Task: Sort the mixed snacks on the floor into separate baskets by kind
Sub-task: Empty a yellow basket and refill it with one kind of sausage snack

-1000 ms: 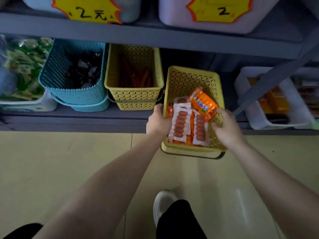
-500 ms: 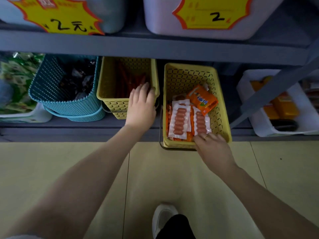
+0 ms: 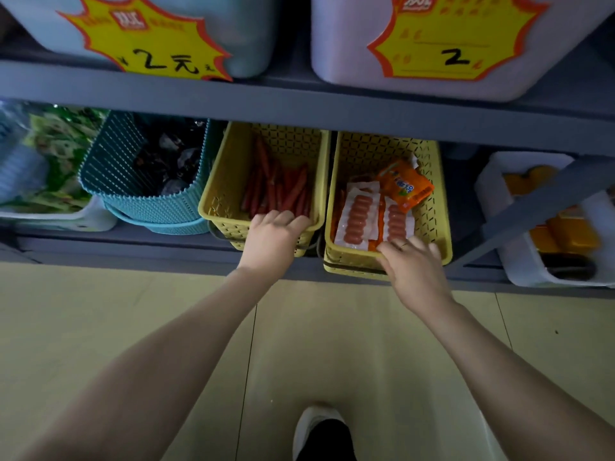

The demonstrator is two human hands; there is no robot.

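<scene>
The stiff, light yellow perforated plastic basket [image 3: 432, 207] is best gripped by its rim; the right hand [image 3: 416, 271] is curled there, the left hand [image 3: 273, 241] on its neighbour.

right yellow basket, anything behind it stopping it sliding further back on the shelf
Nothing visible does. The shelf behind the right basket is dark but shows no object. The middle basket sits beside it on its left, not behind. The right hand grips its front rim.
</scene>
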